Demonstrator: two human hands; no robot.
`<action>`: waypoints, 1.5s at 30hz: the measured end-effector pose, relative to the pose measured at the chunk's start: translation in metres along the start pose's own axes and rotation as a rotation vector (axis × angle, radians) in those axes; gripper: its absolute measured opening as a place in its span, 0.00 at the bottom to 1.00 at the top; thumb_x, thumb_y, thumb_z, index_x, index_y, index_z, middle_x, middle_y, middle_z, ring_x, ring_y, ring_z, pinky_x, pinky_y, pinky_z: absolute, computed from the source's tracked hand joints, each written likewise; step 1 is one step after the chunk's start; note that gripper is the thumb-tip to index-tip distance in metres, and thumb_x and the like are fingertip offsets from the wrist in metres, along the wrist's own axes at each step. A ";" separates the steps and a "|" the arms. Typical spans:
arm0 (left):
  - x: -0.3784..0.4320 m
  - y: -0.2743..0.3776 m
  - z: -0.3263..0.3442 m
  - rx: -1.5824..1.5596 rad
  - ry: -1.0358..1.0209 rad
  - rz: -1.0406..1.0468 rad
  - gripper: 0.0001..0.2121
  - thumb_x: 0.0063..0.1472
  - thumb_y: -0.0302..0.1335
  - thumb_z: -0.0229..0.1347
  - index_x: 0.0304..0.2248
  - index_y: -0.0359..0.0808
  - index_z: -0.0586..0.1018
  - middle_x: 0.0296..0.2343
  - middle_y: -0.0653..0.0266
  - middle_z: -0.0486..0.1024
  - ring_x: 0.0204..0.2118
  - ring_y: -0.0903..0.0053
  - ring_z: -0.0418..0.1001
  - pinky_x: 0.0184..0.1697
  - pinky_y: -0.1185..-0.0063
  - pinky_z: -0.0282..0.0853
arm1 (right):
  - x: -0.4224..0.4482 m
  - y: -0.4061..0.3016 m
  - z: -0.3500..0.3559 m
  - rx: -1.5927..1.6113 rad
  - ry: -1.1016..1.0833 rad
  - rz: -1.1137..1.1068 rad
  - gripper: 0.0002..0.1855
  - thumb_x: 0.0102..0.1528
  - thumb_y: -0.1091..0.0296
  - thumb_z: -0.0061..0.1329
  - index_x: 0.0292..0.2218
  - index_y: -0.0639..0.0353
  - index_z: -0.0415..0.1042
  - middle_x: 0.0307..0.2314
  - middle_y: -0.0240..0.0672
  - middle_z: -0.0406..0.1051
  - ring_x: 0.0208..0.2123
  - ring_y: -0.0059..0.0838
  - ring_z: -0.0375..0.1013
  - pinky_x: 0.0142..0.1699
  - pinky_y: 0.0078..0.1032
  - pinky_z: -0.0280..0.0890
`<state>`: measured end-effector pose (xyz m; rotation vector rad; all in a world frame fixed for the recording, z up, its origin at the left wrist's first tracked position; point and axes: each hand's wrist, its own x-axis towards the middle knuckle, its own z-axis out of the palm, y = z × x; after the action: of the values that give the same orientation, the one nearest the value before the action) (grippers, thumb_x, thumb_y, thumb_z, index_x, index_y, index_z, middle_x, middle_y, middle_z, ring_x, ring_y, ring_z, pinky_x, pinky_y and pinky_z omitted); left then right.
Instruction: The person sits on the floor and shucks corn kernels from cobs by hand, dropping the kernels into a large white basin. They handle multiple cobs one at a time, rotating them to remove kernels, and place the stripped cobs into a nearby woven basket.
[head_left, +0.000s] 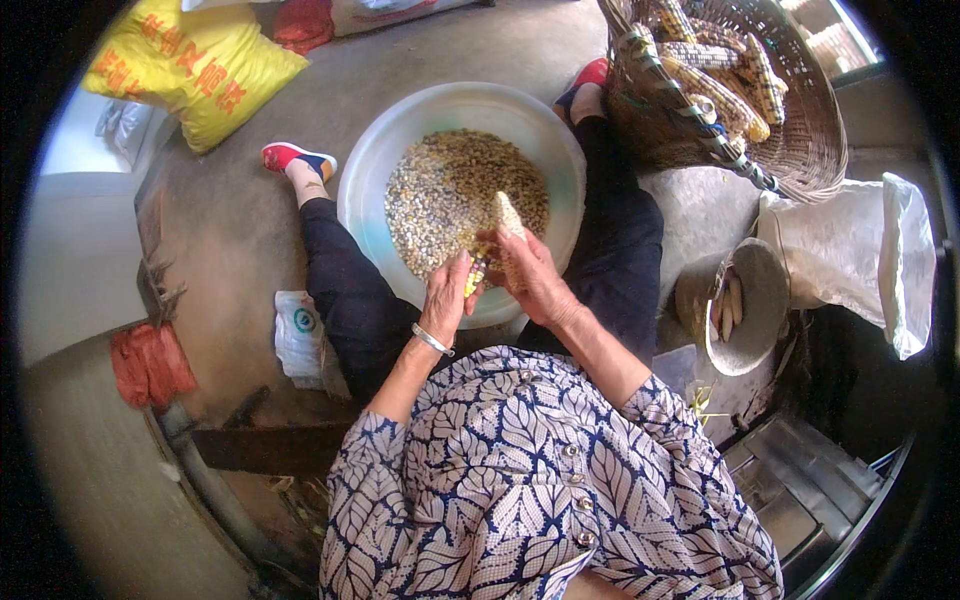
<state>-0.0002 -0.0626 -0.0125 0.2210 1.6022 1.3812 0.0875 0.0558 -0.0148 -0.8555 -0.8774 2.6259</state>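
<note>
Both my hands are over the near side of a wide, pale plastic basin that holds loose multicoloured corn kernels. A mostly bare corncob points up and away from my right hand, whose fingers are around it. My left hand, with a silver bracelet at the wrist, has its fingers bent around a piece of corn with yellow and purple kernels. Fingers partly hide this corn, so I cannot tell whether it is a separate ear.
A wicker basket of corn ears stands at the upper right. Below it are a white sack and a bucket with bare cobs inside. A full yellow sack lies upper left. My legs flank the basin; a white bag lies beside the left one.
</note>
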 end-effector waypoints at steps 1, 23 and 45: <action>0.000 0.001 0.004 0.000 0.019 -0.017 0.21 0.62 0.49 0.41 0.25 0.39 0.68 0.17 0.71 0.66 0.15 0.88 0.61 0.17 0.86 0.57 | 0.001 0.003 0.002 -0.050 -0.055 -0.034 0.21 0.57 0.55 0.45 0.45 0.59 0.62 0.35 0.28 0.66 0.35 0.19 0.64 0.38 0.23 0.66; -0.007 0.024 0.006 -0.057 0.163 -0.015 0.21 0.62 0.48 0.43 0.29 0.36 0.70 0.21 0.72 0.67 0.18 0.86 0.65 0.17 0.89 0.56 | -0.006 -0.011 -0.010 -0.207 -0.077 0.025 0.14 0.51 0.67 0.53 0.35 0.67 0.68 0.25 0.33 0.72 0.25 0.19 0.72 0.33 0.17 0.69; -0.006 0.016 0.014 0.789 0.318 0.653 0.11 0.63 0.31 0.44 0.28 0.32 0.71 0.17 0.51 0.71 0.21 0.55 0.71 0.23 0.67 0.64 | -0.007 -0.015 -0.005 -0.492 0.016 -0.140 0.13 0.44 0.71 0.48 0.30 0.72 0.70 0.22 0.34 0.72 0.24 0.19 0.71 0.32 0.19 0.67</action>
<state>0.0065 -0.0525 0.0058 1.1168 2.4279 1.1939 0.0968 0.0671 -0.0063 -0.8794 -1.5541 2.3092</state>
